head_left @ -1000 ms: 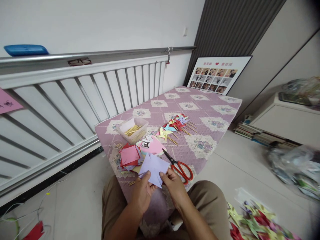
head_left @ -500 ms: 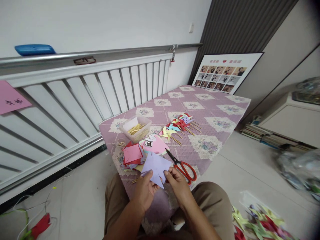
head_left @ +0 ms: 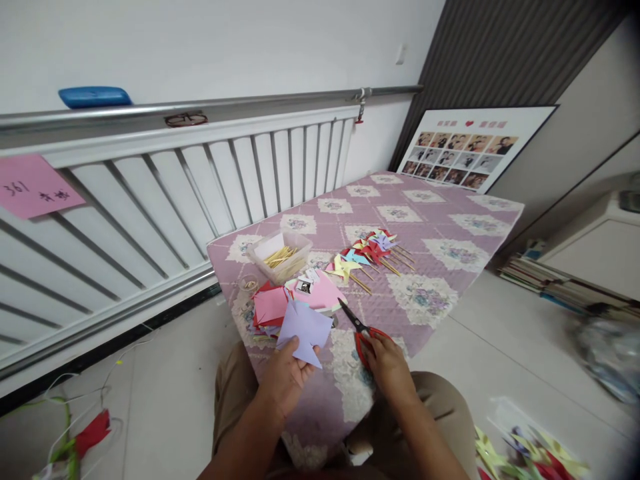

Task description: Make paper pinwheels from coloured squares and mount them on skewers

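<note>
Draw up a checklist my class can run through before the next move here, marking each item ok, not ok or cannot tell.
1. Purple paper held: ok, pinched in the left hand.
2. Right hand at the scissors: ok, it is on their red handles.
3. Grip through the handle loops: cannot tell, the hand covers them.
4. Blades apart from the purple paper: ok, a gap shows between them.
5. Both hands on the purple paper: not ok, only the left is.
6. Pinwheels on sticks apart from the blades: ok, they lie farther back on the table.
</note>
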The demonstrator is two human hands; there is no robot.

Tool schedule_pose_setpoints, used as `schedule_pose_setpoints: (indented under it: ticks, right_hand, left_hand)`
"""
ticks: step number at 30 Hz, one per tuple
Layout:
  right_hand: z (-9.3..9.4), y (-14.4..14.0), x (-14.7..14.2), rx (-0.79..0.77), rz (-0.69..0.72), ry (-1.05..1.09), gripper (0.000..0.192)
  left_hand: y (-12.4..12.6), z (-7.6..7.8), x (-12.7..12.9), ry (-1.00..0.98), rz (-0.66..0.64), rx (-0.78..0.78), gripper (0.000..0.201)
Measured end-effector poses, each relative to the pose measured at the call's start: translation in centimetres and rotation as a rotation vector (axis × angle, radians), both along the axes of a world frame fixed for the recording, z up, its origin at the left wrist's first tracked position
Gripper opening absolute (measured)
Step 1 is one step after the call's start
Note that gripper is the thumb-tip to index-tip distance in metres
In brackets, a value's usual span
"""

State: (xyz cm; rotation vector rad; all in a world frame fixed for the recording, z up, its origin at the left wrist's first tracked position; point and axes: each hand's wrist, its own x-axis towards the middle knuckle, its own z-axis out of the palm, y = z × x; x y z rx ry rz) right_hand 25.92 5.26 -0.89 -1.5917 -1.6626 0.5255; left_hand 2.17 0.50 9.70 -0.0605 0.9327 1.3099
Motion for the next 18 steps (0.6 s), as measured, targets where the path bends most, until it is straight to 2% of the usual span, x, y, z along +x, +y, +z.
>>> schedule_pose_setpoints:
  ticks: [3,7,11,12,16,18]
  right_hand:
    - [0.1,0.2,0.3,-0.014,0.004,0.002,0.025]
    - [1.0,-0.1,0.5,-0.045,-0.014,0.065,0.017]
    - [2.7,-1.9,0.2,-0.101,-0.038,0.198,0.025]
    - [3.4,-2.6,0.0,-0.13,-0.034,0.277,0.028]
    - [6.0,-5.8,-1.8,-0.346,-0.053,0.843,0.036]
    - [6.8,-7.5,-2.9,-0.475,-0.003,1.071,0.055]
  left_hand:
    - [0.0,0.0,-0.3,-0.031,0.009,-0.001,0.026]
    - [0.0,0.1,-0.8,-0.06,0.002,-0.006,0.037]
    - [0.2,-0.1,-1.5,-0.082,0.019,-0.006,0.042]
    - [0.3,-0.2,-1.6,-0.081,0.023,-0.018,0.043]
    - [0.8,-0.4,-1.9,-0.079,0.017,-0.028,0.047]
    - [1.0,-0.4,-1.9,-0.083,0.016,-0.023,0.049]
